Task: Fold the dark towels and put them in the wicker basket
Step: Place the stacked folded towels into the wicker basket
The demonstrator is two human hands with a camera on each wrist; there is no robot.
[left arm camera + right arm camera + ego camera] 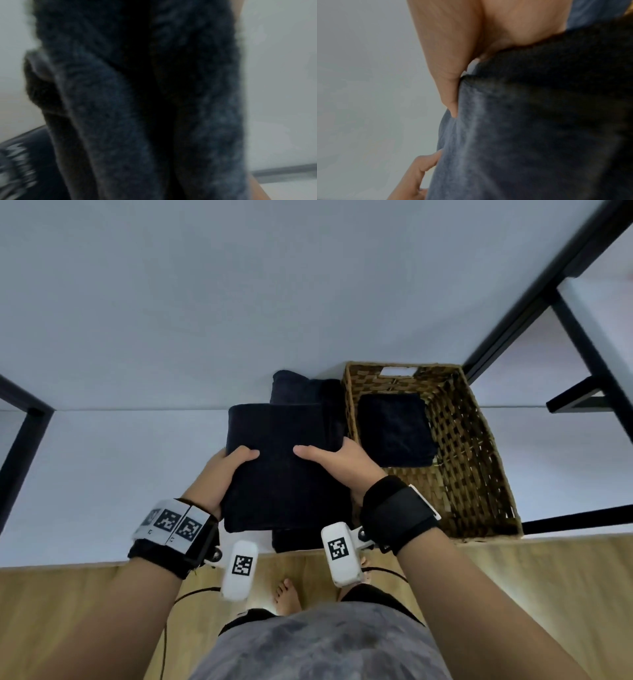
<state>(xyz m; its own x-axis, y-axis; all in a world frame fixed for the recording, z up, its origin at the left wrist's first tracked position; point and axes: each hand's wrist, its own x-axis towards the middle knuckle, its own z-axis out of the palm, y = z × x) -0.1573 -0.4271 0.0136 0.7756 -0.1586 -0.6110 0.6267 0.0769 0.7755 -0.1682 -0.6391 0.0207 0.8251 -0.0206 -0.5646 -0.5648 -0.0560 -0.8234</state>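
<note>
Here a white table fills most of the head view, with black frame legs at its right and a wooden floor below its near edge. On the table, right of centre, stands the wicker basket, its long side running away from the person; one folded dark towel already lies flat in its far half, against the left wall. Just left of the basket, more dark cloth lies on the table, partly hidden, so how it is folded cannot be told. Above that cloth both hands hold a folded towel level, its right edge close to the basket's left wall. The left hand grips the towel's left side, thumb on top and pointing inward, the other fingers hidden beneath. The right hand grips the right side the same way, thumb laid across the top. The right wrist view shows that thumb pressed along the cloth, with fingertips of the other hand touching the towel's edge lower down. The left wrist view is blurred, filled with the towel's stacked folds. Both wrists carry black straps with white marker blocks.
</note>
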